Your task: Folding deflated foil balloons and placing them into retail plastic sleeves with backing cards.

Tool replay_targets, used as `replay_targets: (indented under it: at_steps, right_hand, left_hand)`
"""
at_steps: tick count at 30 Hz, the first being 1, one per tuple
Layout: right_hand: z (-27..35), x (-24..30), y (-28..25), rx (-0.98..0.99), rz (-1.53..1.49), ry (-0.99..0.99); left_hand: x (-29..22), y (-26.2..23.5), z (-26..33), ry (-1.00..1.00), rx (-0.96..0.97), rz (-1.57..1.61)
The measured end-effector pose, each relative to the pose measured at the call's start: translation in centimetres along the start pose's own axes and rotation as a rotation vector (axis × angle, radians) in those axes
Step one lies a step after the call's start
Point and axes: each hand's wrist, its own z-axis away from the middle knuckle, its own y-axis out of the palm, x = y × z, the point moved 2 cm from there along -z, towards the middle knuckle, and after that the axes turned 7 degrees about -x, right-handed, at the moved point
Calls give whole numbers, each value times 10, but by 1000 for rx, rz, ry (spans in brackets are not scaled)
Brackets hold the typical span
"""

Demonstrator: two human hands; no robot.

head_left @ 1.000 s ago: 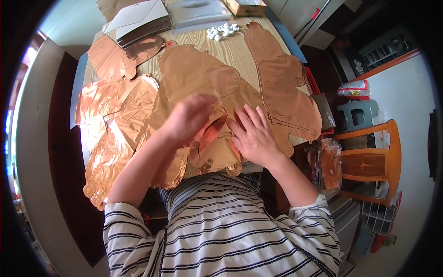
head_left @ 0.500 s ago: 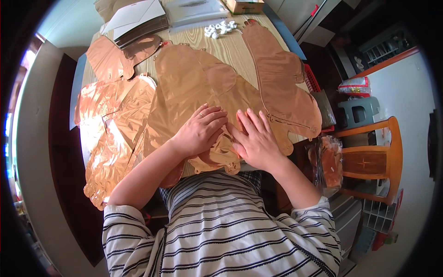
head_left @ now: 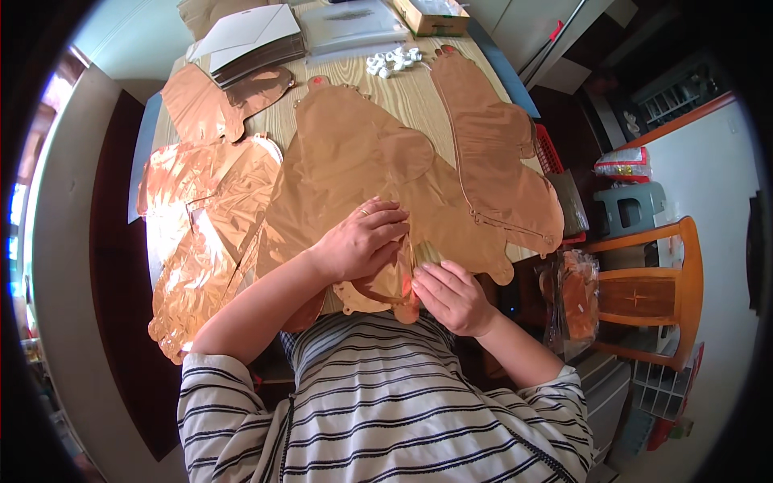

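A large flat rose-gold foil balloon (head_left: 362, 161) lies across the wooden table (head_left: 403, 92). My left hand (head_left: 362, 241) presses palm-down on its near edge, fingers curled over the foil, a ring on one finger. My right hand (head_left: 451, 294) pinches the same balloon's lower edge (head_left: 394, 286) at the table's front, fingertips touching the foil beside my left hand. The folded near part of the foil hangs over the table edge.
More flat foil balloons lie left (head_left: 201, 217), far left (head_left: 217, 105) and right (head_left: 491, 161). White envelopes (head_left: 250, 36), a small pile of white pieces (head_left: 392, 60) and a box (head_left: 431, 14) sit at the far end. A wooden chair (head_left: 652, 290) and a bagged bundle (head_left: 572, 298) stand right.
My right hand slid back off the balloon's surface toward me to its front edge. My left hand settled flatter on the foil and shifted slightly right.
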Motion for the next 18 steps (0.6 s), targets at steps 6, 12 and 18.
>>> replay_targets:
  at_steps: [6,12,18]
  right_hand:
    - [-3,-4,-3,-34,-13,-54]
    - [-9,-5,-8,-11,-42,-68]
    - [-19,-13,-15,28,-264,9]
  left_hand:
    - [-2,5,2,7,-14,-10]
    - [0,-14,-4,-14,38,-157]
    - [29,-51,5,-205,-183,-310]
